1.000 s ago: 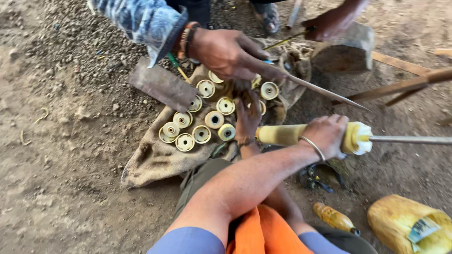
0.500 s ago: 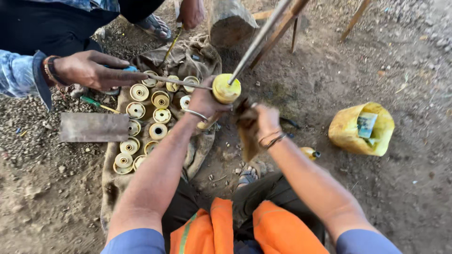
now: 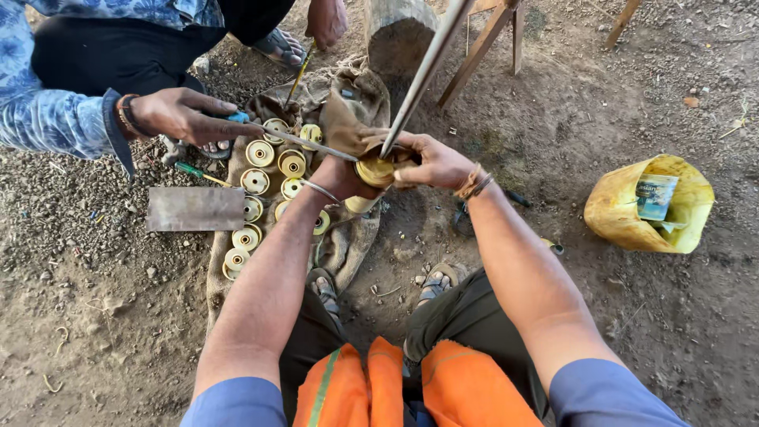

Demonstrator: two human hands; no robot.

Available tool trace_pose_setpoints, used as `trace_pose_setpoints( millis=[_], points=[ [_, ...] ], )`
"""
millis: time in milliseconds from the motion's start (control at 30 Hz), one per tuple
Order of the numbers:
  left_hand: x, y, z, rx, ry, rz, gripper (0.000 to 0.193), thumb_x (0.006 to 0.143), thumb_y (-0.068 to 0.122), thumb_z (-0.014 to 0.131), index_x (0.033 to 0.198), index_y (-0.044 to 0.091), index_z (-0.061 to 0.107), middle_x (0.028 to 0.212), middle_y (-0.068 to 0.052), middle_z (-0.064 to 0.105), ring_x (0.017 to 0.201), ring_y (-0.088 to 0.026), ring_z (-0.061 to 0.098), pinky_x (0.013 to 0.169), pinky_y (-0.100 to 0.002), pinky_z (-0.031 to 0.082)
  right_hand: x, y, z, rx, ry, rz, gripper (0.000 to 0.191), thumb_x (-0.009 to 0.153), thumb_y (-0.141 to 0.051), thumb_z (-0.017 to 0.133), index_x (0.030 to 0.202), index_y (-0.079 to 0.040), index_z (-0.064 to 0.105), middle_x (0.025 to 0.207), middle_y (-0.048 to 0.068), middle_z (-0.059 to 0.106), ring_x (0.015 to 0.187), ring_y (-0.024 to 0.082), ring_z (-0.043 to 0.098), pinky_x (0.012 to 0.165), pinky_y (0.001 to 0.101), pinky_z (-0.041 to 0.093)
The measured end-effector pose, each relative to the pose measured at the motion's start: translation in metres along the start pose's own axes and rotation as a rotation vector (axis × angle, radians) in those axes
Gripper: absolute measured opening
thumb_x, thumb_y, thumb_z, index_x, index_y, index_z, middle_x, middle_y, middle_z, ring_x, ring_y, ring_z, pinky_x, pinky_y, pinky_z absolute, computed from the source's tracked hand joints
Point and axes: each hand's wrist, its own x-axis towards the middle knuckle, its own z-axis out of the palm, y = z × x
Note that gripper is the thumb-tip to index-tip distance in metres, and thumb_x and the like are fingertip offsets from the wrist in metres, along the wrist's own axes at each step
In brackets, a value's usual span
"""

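Left hand point(image 3: 341, 178): you had it wrapped around the yellow bushing point(image 3: 374, 171) at frame centre, partly through a brown cloth point(image 3: 341, 126).
Right hand point(image 3: 433, 162): you gripped the bushing's other side, fingers closed.
Handling: it looked rigid and fairly heavy, possibly slick; the outer rim gave the best hold.
Steel rod point(image 3: 427, 67): it ran from the bushing to the upper edge.
Spare bushings point(image 3: 261, 153): they lay left on sacking point(image 3: 348, 241).
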Motion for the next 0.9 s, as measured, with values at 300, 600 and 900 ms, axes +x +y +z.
trace_pose_setpoints(
  millis=[300, 600, 900],
  points=[
    [0.004, 0.000, -0.014, -0.046, 0.019, -0.302, 0.072, 0.061, 0.012, 0.096, 0.127, 0.005, 0.067, 0.119, -0.007, 0.073, 0.106, -0.017, 0.069, 0.096, -0.033, 0.058, -0.003, -0.018, 0.006, -0.368, 0.231, 0.164, 0.051, 0.083, -0.009, 0.083, 0.131, -0.009, 0.064, 0.122, 0.008, 0.071, 0.100, 0.018, 0.067, 0.090, 0.0330, 0.054],
    [0.010, 0.009, 0.007, -0.132, 0.254, -0.362, 0.088, 0.055, 0.008, 0.098, 0.134, 0.007, 0.061, 0.121, -0.006, 0.074, 0.110, -0.016, 0.071, 0.101, -0.032, 0.058, -0.021, -0.046, 0.054, -1.019, 0.590, -0.057, 0.025, 0.077, -0.008, 0.083, 0.100, -0.010, 0.077, 0.088, 0.008, 0.065, 0.081, 0.028, 0.066, 0.070, 0.0405, 0.056],
    [0.015, 0.005, 0.028, 0.138, 0.465, -0.100, 0.054, 0.080, 0.013, 0.087, 0.127, 0.003, 0.061, 0.114, -0.011, 0.073, 0.105, -0.021, 0.071, 0.092, -0.034, 0.057, -0.017, -0.068, 0.066, -1.047, 0.499, 0.127, 0.056, 0.073, -0.020, 0.083, 0.127, -0.023, 0.070, 0.102, 0.012, 0.062, 0.092, 0.033, 0.065, 0.071, 0.0451, 0.056]
  ],
)
